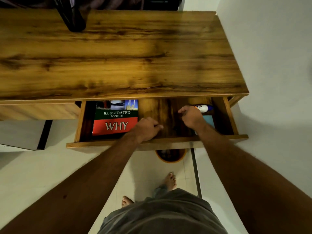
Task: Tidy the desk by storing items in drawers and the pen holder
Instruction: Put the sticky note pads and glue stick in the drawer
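Note:
Under the wooden desk (118, 53), a drawer (104, 145) stands pulled out. Inside it on the left lies a book (115, 119) titled "Illustrated Book of Why". At the drawer's back right lies a white tube (203, 108) with orange and blue ends. A blue flat item (209, 120) sits partly hidden by my right wrist. My left hand (146, 129) hovers over the drawer's middle, fingers curled, thumb against them, nothing visible in it. My right hand (192, 118) is deeper in, to the right, fingers curled downward, with nothing seen in it. A black pen holder (74, 17) stands at the desk's back left.
An orange-rimmed basket (170, 156) sits on the floor beneath the drawer front. A white wall (273, 56) runs close along the desk's right side. My bare feet (170, 180) stand on pale floor tiles. A second drawer front (37, 112) on the left is pushed in.

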